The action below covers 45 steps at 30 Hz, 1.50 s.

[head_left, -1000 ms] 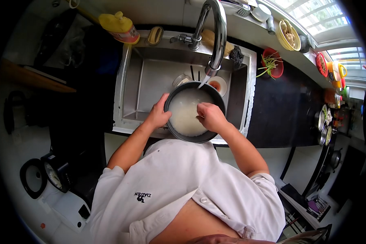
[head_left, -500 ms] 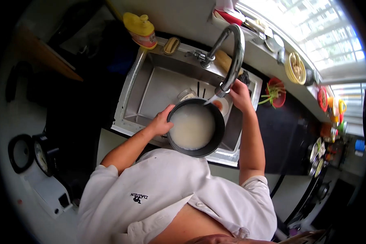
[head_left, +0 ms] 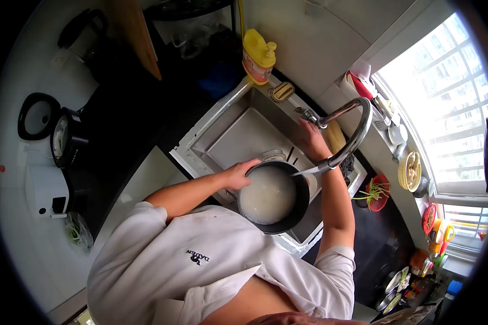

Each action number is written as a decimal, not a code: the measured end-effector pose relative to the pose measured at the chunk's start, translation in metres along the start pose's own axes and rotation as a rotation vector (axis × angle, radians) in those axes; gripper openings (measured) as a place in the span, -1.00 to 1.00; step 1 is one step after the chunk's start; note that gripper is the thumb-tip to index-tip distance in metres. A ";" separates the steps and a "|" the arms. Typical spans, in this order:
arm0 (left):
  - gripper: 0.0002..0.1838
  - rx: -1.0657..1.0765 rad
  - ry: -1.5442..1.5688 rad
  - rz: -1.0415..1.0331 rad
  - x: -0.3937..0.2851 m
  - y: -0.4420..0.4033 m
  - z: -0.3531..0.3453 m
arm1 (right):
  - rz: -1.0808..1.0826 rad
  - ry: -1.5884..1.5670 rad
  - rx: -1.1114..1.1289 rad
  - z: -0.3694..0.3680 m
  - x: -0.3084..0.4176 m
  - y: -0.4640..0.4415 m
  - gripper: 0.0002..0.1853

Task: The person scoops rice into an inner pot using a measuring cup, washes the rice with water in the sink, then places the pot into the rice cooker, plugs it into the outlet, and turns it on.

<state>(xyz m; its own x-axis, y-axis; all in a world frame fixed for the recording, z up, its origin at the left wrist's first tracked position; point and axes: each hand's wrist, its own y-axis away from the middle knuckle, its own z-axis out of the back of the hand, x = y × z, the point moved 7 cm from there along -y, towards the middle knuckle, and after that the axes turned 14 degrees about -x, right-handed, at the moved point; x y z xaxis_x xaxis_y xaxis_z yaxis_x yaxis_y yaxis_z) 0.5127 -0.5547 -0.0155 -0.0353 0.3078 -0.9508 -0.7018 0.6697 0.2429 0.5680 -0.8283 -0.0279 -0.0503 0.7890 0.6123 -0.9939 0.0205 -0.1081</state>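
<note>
My left hand (head_left: 243,174) grips the left rim of a dark round pot (head_left: 303,208), thumb on top. Cloudy whitish liquid (head_left: 267,196) fills much of the pot, which I hold over the near side of the steel sink (head_left: 238,132). Beside the lever of the chrome tap (head_left: 361,122) is my right hand (head_left: 312,140), its fingers stretched out; whether they touch the lever I cannot tell. A pale stream of water (head_left: 305,171) runs from the spout into the pot. Behind the pot stands a glass jar (head_left: 273,155), partly hidden.
A yellow pump bottle (head_left: 258,57) and a brush (head_left: 282,91) stand at the sink's back corner. Green stalks lie in a red bowl (head_left: 381,197) to the right. A cooker with a raised lid (head_left: 69,138) stands at left. Baskets (head_left: 410,170) and dishes line the windowsill.
My right hand has moved from the spout end to beside the tap's lever. My left hand still holds the pot under the spout. The camera view has turned.
</note>
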 end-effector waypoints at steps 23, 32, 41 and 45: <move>-0.38 -0.151 0.030 0.008 0.020 0.001 -0.008 | -0.840 -0.497 -0.301 0.025 0.003 0.185 -0.55; -0.41 -0.203 0.021 -0.004 0.014 0.010 0.003 | -1.207 -0.778 -0.379 -0.051 0.107 0.301 -0.72; -0.47 -0.585 0.084 -0.201 0.000 0.048 0.166 | -0.966 -0.702 -0.364 -0.057 0.206 0.159 -0.80; -0.44 -0.654 0.048 -0.077 0.010 0.069 0.258 | -0.901 -0.743 -0.274 -0.104 0.248 0.080 -0.82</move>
<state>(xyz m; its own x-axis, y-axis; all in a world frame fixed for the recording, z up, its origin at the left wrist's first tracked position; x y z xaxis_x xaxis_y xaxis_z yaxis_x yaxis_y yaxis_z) 0.6473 -0.3306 0.0411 0.0113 0.2349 -0.9720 -0.9905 0.1356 0.0213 0.4860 -0.5674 0.0337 0.5194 -0.1217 0.8459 -0.6513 0.5844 0.4840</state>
